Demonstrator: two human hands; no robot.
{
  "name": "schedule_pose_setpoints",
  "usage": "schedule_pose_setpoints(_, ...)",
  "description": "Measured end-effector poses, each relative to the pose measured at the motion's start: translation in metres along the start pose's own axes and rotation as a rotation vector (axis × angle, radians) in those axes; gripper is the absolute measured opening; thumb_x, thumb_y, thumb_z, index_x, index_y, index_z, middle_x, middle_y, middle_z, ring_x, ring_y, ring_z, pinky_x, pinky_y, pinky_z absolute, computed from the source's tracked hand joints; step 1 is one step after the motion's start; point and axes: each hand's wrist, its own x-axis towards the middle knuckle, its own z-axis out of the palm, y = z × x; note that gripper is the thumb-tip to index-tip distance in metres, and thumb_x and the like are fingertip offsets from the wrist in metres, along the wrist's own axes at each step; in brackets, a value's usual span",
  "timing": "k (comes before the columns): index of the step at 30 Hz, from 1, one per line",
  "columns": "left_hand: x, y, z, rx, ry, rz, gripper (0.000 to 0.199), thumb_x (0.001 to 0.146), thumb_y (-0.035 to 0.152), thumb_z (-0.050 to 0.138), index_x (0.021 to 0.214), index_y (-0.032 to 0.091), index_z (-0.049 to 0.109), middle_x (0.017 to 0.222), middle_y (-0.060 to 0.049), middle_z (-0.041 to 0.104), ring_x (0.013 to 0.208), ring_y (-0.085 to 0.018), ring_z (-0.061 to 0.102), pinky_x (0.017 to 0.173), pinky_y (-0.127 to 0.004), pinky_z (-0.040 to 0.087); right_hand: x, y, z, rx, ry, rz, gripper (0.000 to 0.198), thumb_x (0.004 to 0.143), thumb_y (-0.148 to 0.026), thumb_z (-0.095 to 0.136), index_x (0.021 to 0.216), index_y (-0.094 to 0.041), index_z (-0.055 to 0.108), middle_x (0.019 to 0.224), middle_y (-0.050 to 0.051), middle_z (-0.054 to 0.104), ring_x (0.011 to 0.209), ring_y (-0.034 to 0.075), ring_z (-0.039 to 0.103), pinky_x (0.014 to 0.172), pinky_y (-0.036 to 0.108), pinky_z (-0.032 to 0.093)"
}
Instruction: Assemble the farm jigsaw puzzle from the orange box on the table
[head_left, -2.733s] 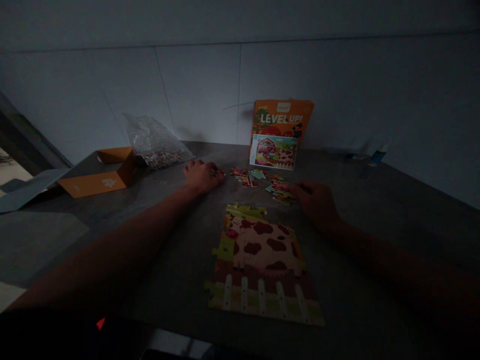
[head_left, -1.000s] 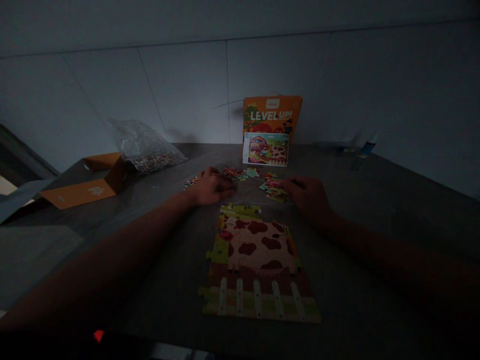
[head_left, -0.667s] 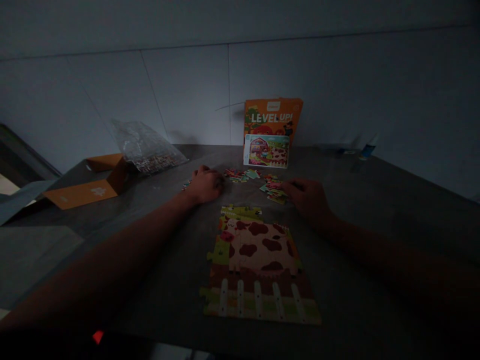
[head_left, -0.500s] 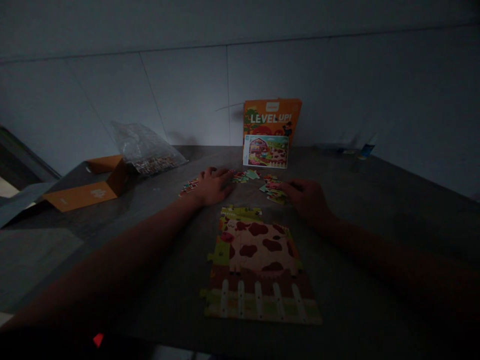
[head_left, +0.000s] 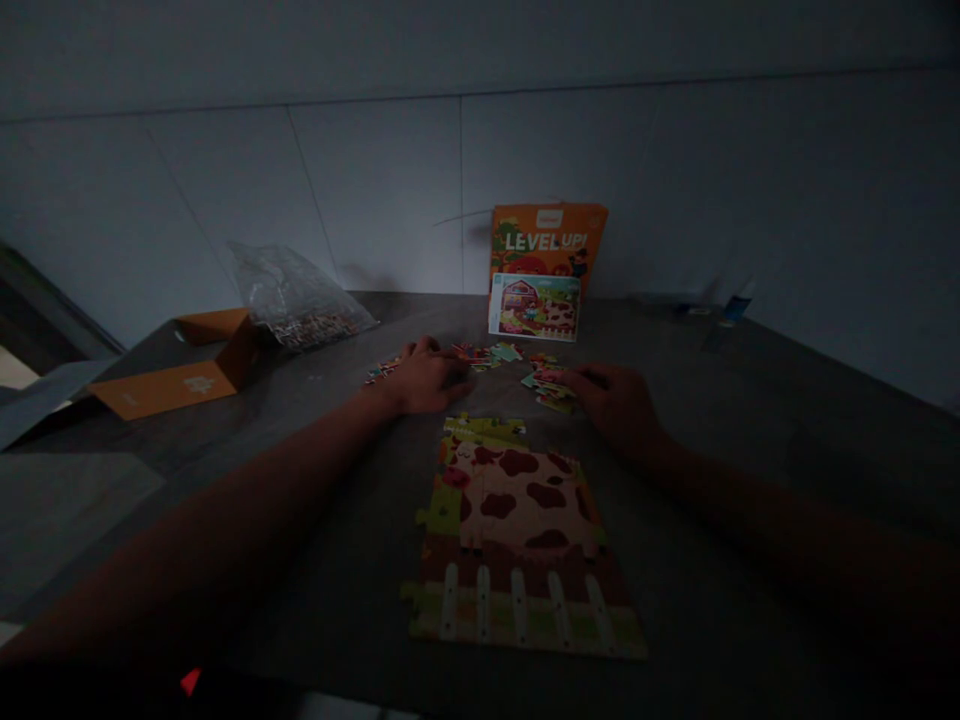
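Observation:
A partly joined jigsaw (head_left: 517, 530) showing a spotted cow and a white fence lies on the dark table in front of me. Beyond it are loose puzzle pieces (head_left: 491, 353). My left hand (head_left: 427, 378) rests palm down on the table among the loose pieces, fingers reaching toward them. My right hand (head_left: 619, 402) lies at the right of a small heap of pieces (head_left: 550, 385), its fingertips touching the heap. The light is dim, so I cannot tell whether either hand pinches a piece.
An orange "LEVEL UP!" puzzle box (head_left: 547, 245) with a picture card (head_left: 534, 307) leans on the tiled wall. A clear plastic bag of pieces (head_left: 296, 295) and an open orange box (head_left: 180, 360) sit at left. A small bottle (head_left: 739, 300) stands far right.
My left hand has slid from the far left of the loose pieces toward the middle, close to the top of the joined puzzle. The right hand has stayed at its heap.

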Motion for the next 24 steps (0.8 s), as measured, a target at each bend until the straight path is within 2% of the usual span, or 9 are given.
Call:
schedule_pose_setpoints(2, 0.0001, 0.0015, 0.0007, 0.016, 0.044, 0.004, 0.04, 0.088, 0.048, 0.047, 0.115, 0.027, 0.067, 0.127, -0.005, 0.063, 0.118, -0.035, 0.042, 0.098, -0.051, 0.033, 0.0003, 0.0001, 0.0002, -0.008, 0.006, -0.013, 0.036, 0.072, -0.048, 0.061, 0.067, -0.014, 0.072, 0.058, 0.003, 0.062, 0.057, 0.016, 0.054, 0.053, 0.027, 0.036)
schedule_pose_setpoints(4, 0.0002, 0.0026, 0.003, 0.031, 0.076, -0.025, 0.048, 0.089, 0.051, 0.046, 0.126, 0.026, 0.061, 0.134, -0.007, 0.057, 0.12, -0.036, 0.041, 0.097, -0.052, 0.034, 0.0003, 0.0001, 0.0006, -0.029, 0.014, -0.029, 0.036, 0.073, -0.048, 0.06, 0.066, -0.014, 0.071, 0.058, 0.004, 0.062, 0.057, 0.016, 0.054, 0.054, 0.027, 0.036)
schedule_pose_setpoints(6, 0.0001, 0.0027, 0.0054, 0.028, 0.038, -0.067, 0.059, 0.089, 0.057, 0.043, 0.139, 0.028, 0.05, 0.144, -0.007, 0.048, 0.122, -0.039, 0.037, 0.097, -0.055, 0.034, 0.0001, 0.0002, 0.001, -0.038, 0.011, -0.042, 0.036, 0.074, -0.048, 0.059, 0.066, -0.014, 0.072, 0.059, 0.004, 0.063, 0.058, 0.017, 0.054, 0.054, 0.027, 0.036)
schedule_pose_setpoints(8, -0.0001, 0.0019, 0.0065, 0.009, -0.032, -0.093, 0.062, 0.089, 0.062, 0.039, 0.144, 0.032, 0.043, 0.149, -0.005, 0.042, 0.123, -0.042, 0.036, 0.096, -0.059, 0.033, -0.0002, 0.0007, 0.0013, -0.028, -0.001, -0.044, 0.037, 0.075, -0.048, 0.059, 0.068, -0.014, 0.072, 0.06, 0.004, 0.064, 0.059, 0.017, 0.055, 0.054, 0.027, 0.036)
schedule_pose_setpoints(11, -0.0006, 0.0005, 0.0046, -0.003, -0.051, -0.07, 0.059, 0.088, 0.063, 0.041, 0.138, 0.033, 0.05, 0.147, -0.003, 0.046, 0.12, -0.041, 0.039, 0.094, -0.059, 0.035, -0.0001, 0.0018, 0.0016, -0.016, -0.003, -0.041, 0.036, 0.075, -0.047, 0.06, 0.069, -0.013, 0.072, 0.062, 0.005, 0.066, 0.06, 0.017, 0.057, 0.054, 0.027, 0.037)
schedule_pose_setpoints(16, 0.0001, 0.0004, -0.0009, -0.002, 0.024, -0.026, 0.044, 0.086, 0.058, 0.05, 0.11, 0.025, 0.067, 0.126, -0.007, 0.062, 0.114, -0.037, 0.045, 0.09, -0.051, 0.039, 0.0007, 0.0035, 0.0018, -0.022, -0.01, -0.047, 0.036, 0.076, -0.046, 0.059, 0.07, -0.014, 0.073, 0.061, 0.004, 0.066, 0.06, 0.018, 0.057, 0.054, 0.027, 0.037)
schedule_pose_setpoints(20, 0.0028, 0.0006, 0.0007, 0.014, 0.077, -0.072, 0.04, 0.086, 0.056, 0.053, 0.088, 0.02, 0.071, 0.105, -0.009, 0.069, 0.106, -0.032, 0.052, 0.087, -0.044, 0.042, 0.0009, 0.0042, 0.0014, -0.02, -0.004, -0.045, 0.036, 0.076, -0.046, 0.059, 0.071, -0.014, 0.072, 0.064, 0.004, 0.066, 0.062, 0.018, 0.058, 0.055, 0.027, 0.038)
schedule_pose_setpoints(22, 0.0039, 0.0001, 0.0026, 0.01, 0.103, -0.085, 0.039, 0.087, 0.054, 0.053, 0.092, 0.02, 0.07, 0.094, -0.008, 0.07, 0.101, -0.029, 0.055, 0.086, -0.041, 0.043, 0.001, 0.0044, 0.0011, -0.034, -0.006, -0.052, 0.036, 0.076, -0.046, 0.058, 0.071, -0.014, 0.073, 0.063, 0.004, 0.066, 0.061, 0.017, 0.057, 0.055, 0.027, 0.037)
schedule_pose_setpoints(24, 0.0045, -0.0008, 0.0038, 0.005, 0.113, -0.054, 0.037, 0.088, 0.05, 0.052, 0.104, 0.02, 0.068, 0.089, -0.007, 0.07, 0.096, -0.026, 0.058, 0.089, -0.041, 0.042, 0.0008, 0.0044, 0.0013, -0.043, -0.009, -0.057, 0.036, 0.077, -0.047, 0.058, 0.071, -0.014, 0.073, 0.062, 0.004, 0.066, 0.06, 0.017, 0.056, 0.054, 0.027, 0.037)
